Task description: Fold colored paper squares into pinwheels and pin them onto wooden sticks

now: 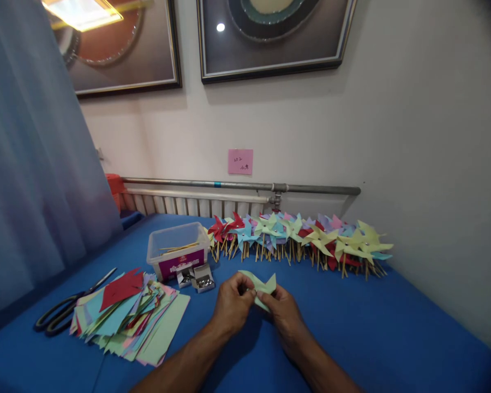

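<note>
Green paper piece (261, 285): pale green, partly folded, with pointed corners standing up; held just above the blue table, near its middle, between both hands.
Left hand (231, 303): fingers bent, thumb and fingertips pinched on the left edge of the green paper piece; narrow grip, closed on the paper.
Right hand (283, 312): fingertips pinched on the lower right part of the same paper; also a narrow, closed grip. Touching the left hand at the fingertips, or very nearly.
Forearms: both bare, coming in from the bottom edge, meeting in a V shape.
Small boxes (197, 277): two open cardboard boxes just left of the hands and a little behind, with shiny metal bits inside; too small to tell what kind.
Plastic container (177, 250): clear tub with purple label, directly behind the small boxes, some thin wooden sticks lying inside.
Paper stack (130, 315): loose pile of coloured sheets, left of the hands; green, blue, pink, with a red sheet on top.
Scissors (69, 307): black handles, lying flat just left of the paper stack, blades pointing away toward the wall.
Pinwheels (298, 239): long row of finished paper pinwheels on wooden sticks, behind the hands, along the wall; red, blue, green, yellow, purple.
Table (393, 327): covered in blue cloth.
Wall: pink note (240, 161) above a grey pipe (245, 186); two framed pictures higher up.
Curtain (28, 164): blue, at the left side.
</note>
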`<state>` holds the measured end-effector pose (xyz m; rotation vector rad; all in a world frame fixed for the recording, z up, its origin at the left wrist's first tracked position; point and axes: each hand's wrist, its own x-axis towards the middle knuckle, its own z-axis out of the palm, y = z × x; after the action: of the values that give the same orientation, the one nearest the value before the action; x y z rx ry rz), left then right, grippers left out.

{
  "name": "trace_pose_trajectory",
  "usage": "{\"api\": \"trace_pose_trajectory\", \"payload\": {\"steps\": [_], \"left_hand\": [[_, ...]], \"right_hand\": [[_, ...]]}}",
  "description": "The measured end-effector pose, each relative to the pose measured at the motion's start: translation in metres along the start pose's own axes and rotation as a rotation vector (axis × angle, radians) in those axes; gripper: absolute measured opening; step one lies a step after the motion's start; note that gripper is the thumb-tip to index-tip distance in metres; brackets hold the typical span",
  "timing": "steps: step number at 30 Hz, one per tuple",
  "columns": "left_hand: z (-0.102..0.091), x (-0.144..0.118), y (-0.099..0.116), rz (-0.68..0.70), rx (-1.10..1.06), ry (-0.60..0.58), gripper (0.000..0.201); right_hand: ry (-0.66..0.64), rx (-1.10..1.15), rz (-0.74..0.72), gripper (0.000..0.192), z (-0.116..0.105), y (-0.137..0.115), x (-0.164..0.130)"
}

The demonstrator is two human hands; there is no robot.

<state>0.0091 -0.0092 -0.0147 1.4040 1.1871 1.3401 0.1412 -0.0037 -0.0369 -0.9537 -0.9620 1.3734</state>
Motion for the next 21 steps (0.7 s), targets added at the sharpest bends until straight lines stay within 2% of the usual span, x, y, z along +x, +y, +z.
{"api": "trace_pose_trajectory", "payload": {"steps": [9, 12, 15, 18, 20, 21], "left_hand": [[-0.002, -0.005, 0.007, 0.062, 0.097, -0.062, 0.004], [-0.016, 0.001, 0.014, 0.092, 0.149, -0.055, 0.008], [-0.051, 0.021, 0.031, 0.157, 0.307, 0.099, 0.018], [-0.103, 0.057, 0.055, 0.201, 0.649, 0.223, 0.022], [-0.136, 0.084, 0.069, 0.131, 0.851, 0.258, 0.019], [-0.15, 0.097, 0.073, 0.069, 0.898, 0.229, 0.017]], "right_hand": [[0.036, 0.026, 0.05, 0.035, -0.001, -0.007, -0.001], [0.044, 0.035, 0.056, 0.032, -0.002, -0.011, -0.003], [0.035, 0.065, 0.084, 0.035, -0.002, -0.014, -0.007], [0.033, 0.079, 0.09, 0.034, -0.002, -0.015, -0.01], [0.03, 0.065, 0.078, 0.032, -0.001, -0.014, -0.011], [0.027, 0.053, 0.072, 0.031, 0.0, -0.013, -0.011]]}}
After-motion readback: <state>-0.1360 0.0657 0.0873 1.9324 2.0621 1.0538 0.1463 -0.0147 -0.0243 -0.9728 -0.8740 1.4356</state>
